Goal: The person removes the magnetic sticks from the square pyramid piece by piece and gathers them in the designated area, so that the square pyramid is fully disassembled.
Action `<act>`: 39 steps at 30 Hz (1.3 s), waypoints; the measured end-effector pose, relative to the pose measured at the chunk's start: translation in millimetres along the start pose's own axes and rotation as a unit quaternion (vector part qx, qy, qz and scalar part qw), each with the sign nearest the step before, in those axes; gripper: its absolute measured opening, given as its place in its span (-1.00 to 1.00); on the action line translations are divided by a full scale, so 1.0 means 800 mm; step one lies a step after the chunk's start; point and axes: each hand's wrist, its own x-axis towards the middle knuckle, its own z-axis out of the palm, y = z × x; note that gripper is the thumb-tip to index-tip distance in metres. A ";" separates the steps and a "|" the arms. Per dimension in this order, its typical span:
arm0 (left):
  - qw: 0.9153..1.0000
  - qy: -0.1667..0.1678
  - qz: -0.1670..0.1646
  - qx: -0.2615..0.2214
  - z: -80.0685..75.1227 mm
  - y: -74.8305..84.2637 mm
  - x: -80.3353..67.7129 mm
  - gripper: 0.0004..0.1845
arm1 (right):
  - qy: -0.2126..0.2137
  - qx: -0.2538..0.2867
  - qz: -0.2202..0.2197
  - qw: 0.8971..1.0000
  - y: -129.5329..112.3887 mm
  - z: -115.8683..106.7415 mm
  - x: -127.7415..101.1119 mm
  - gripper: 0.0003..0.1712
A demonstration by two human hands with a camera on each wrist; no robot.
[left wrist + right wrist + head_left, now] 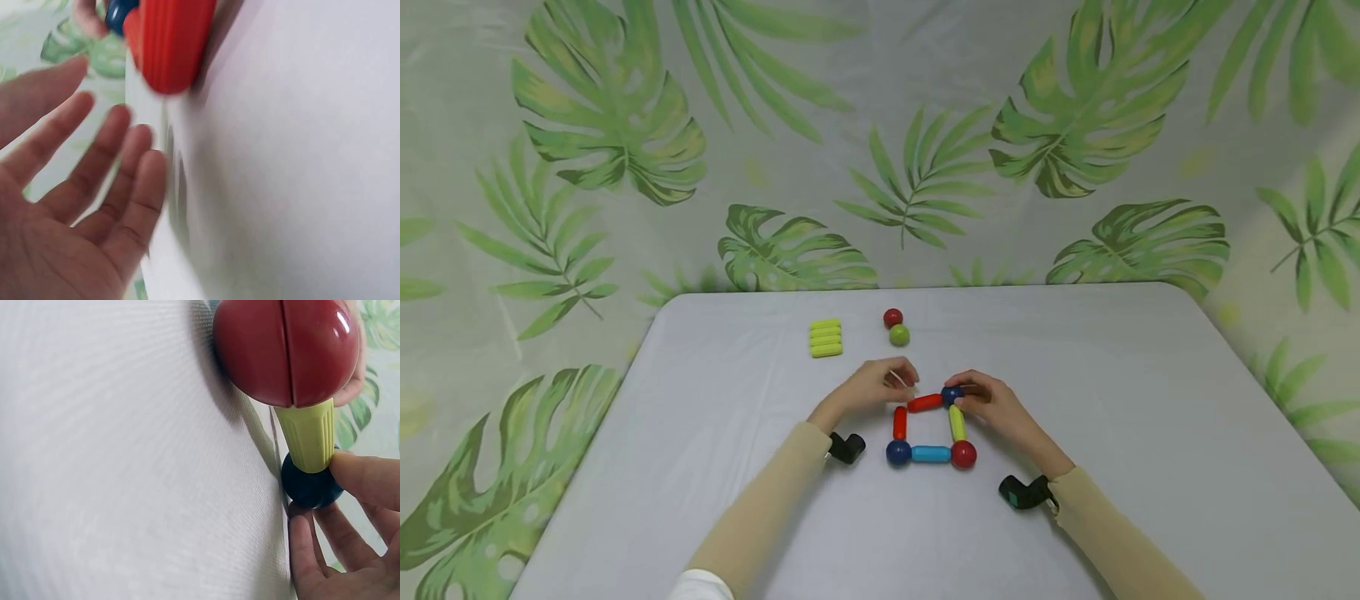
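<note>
On the white table lies a four-sided frame of toy rods and balls. Its near side is a light blue rod (931,454) between a dark blue ball (898,452) and a red ball (963,454). A yellow rod (309,437) runs from the red ball to a far dark blue ball (310,486), which my right hand (994,404) pinches. From that ball a red rod (925,403) points left, close to another red rod (899,423); no ball shows at that corner. My left hand (81,194) hovers beside this corner, fingers spread, holding nothing.
Farther back, several yellow rods (826,337) lie side by side on the left. Right of them sit a red ball (892,317) and a yellow-green ball (899,335). A leaf-patterned cloth (925,125) hangs behind the table's far edge.
</note>
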 end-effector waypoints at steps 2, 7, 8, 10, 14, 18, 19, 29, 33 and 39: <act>0.998 -0.040 0.008 0.038 0.009 0.008 -0.004 -0.75 | -0.001 0.002 -0.004 1.000 0.000 -0.001 0.000 -0.69; 0.991 -0.026 0.009 0.131 0.026 0.021 -0.004 -0.78 | -0.006 0.008 -0.012 1.000 0.002 -0.001 0.001 -0.68; 0.989 -0.018 0.009 0.144 0.028 0.023 -0.004 -0.78 | -0.006 0.008 -0.012 1.000 0.002 -0.001 0.002 -0.69; 0.986 -0.002 0.007 0.165 0.030 0.026 -0.004 -0.79 | -0.005 0.003 -0.018 1.000 0.002 0.000 0.002 -0.69; 0.981 0.026 0.011 0.191 0.031 0.031 -0.004 -0.81 | 0.002 -0.013 -0.028 1.000 0.002 0.001 0.003 -0.71; 0.977 0.052 0.007 0.205 0.031 0.030 -0.005 -0.83 | 0.001 -0.005 -0.016 1.000 0.001 0.001 0.004 -0.70; 0.977 0.061 0.003 0.203 0.030 0.029 -0.006 -0.83 | -0.002 -0.002 -0.012 1.000 0.001 0.001 0.004 -0.70; 0.977 0.156 -0.031 0.140 -0.014 -0.001 -0.036 -0.84 | -0.003 0.002 -0.007 1.000 -0.005 0.000 -0.002 -0.69; 0.965 0.201 -0.050 0.160 -0.040 -0.026 -0.049 -0.84 | -0.001 -0.002 -0.003 1.000 0.003 0.000 -0.001 -0.70; 0.950 0.221 -0.093 0.202 -0.068 -0.054 -0.059 -0.82 | -0.001 -0.006 -0.006 1.000 0.004 0.000 -0.002 -0.69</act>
